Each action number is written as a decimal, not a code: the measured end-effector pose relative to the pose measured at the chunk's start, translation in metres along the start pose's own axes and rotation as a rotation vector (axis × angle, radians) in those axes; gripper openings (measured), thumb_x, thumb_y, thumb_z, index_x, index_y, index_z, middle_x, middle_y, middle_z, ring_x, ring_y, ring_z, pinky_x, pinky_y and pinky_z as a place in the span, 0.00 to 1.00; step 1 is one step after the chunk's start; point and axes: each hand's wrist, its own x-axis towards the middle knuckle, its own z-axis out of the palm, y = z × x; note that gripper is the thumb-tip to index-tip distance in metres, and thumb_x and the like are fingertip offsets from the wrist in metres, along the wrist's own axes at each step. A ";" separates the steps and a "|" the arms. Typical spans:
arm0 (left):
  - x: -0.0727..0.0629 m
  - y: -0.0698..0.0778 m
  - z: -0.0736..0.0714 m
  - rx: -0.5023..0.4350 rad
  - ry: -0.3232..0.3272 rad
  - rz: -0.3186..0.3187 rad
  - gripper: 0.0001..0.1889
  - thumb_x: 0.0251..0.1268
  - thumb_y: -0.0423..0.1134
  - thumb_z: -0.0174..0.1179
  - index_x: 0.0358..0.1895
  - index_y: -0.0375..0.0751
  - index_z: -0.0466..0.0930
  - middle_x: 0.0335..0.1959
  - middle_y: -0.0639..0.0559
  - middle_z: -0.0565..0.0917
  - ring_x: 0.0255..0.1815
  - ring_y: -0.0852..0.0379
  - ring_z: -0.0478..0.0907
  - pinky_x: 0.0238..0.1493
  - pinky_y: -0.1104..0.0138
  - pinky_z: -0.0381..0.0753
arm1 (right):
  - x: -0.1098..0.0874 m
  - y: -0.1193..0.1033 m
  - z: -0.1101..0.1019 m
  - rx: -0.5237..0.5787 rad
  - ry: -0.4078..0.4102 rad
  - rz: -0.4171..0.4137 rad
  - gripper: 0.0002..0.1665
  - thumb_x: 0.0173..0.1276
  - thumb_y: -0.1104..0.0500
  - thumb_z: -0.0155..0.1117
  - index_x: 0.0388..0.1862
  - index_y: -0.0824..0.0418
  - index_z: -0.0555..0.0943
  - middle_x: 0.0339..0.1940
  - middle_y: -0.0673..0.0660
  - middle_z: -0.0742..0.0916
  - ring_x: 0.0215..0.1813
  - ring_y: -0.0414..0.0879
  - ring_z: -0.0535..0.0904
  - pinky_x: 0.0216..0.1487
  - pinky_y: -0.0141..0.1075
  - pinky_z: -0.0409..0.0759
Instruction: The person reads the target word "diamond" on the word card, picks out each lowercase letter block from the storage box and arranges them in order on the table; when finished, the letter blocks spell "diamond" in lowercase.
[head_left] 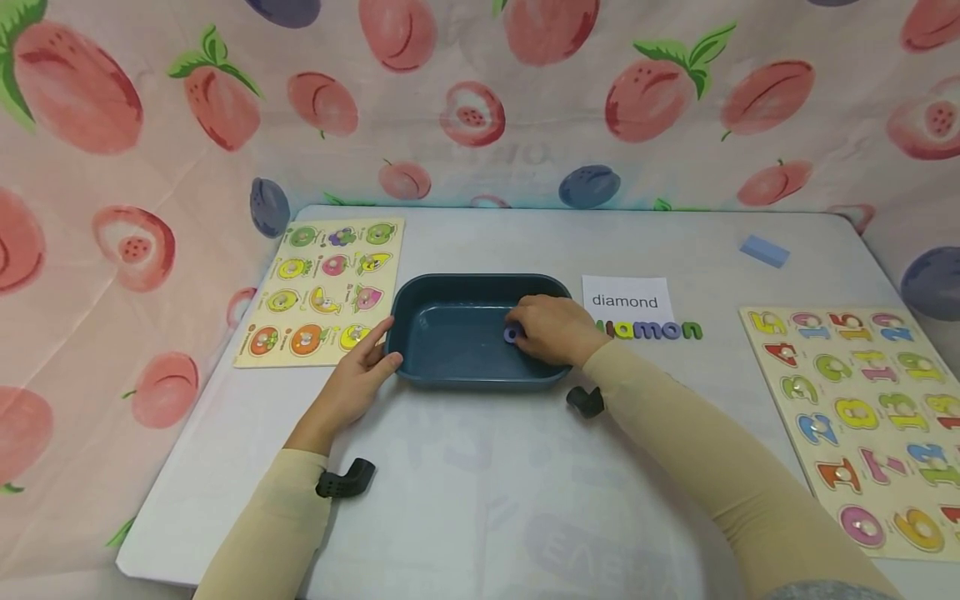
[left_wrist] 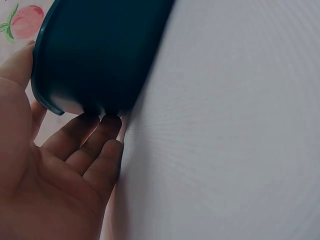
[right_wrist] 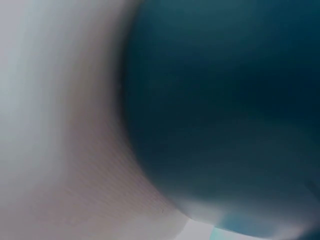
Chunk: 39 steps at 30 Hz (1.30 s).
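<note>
A dark teal plastic basin (head_left: 450, 383) sits on the white table. At its left end my left hand (head_left: 356, 379) holds the rim; in the left wrist view several fingers (left_wrist: 102, 137) touch the outer wall below it. Reaching in over the right end, my right hand (head_left: 551, 329) has curled fingers on a small purple letter (head_left: 512, 334) with a round hole, its full shape hidden. Just right of the basin, a white card (head_left: 637, 292) reads "diamond". Coloured letters (head_left: 663, 331) form a row along its lower edge, partly behind the right hand.
A wooden fruit puzzle board (head_left: 348, 250) lies at the back left. On the right is a number puzzle board (head_left: 817, 367). A light blue block (head_left: 765, 251) lies at the back right. Fruit-patterned cloth (head_left: 517, 158) hangs behind the table (head_left: 450, 500).
</note>
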 end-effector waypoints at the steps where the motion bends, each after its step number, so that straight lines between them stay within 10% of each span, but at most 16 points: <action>1: 0.000 0.000 0.000 0.003 0.000 0.001 0.34 0.77 0.48 0.55 0.81 0.61 0.52 0.75 0.37 0.64 0.74 0.43 0.63 0.70 0.47 0.63 | 0.000 0.000 0.000 0.007 0.002 0.003 0.21 0.71 0.54 0.66 0.60 0.59 0.83 0.54 0.56 0.85 0.56 0.50 0.79 0.62 0.46 0.77; 39: 0.000 0.000 0.001 0.021 -0.002 -0.005 0.34 0.78 0.49 0.54 0.81 0.63 0.51 0.74 0.36 0.65 0.73 0.42 0.64 0.71 0.45 0.61 | -0.047 0.027 -0.041 0.287 0.122 -0.005 0.25 0.69 0.63 0.66 0.64 0.68 0.77 0.61 0.64 0.83 0.63 0.58 0.77 0.65 0.51 0.73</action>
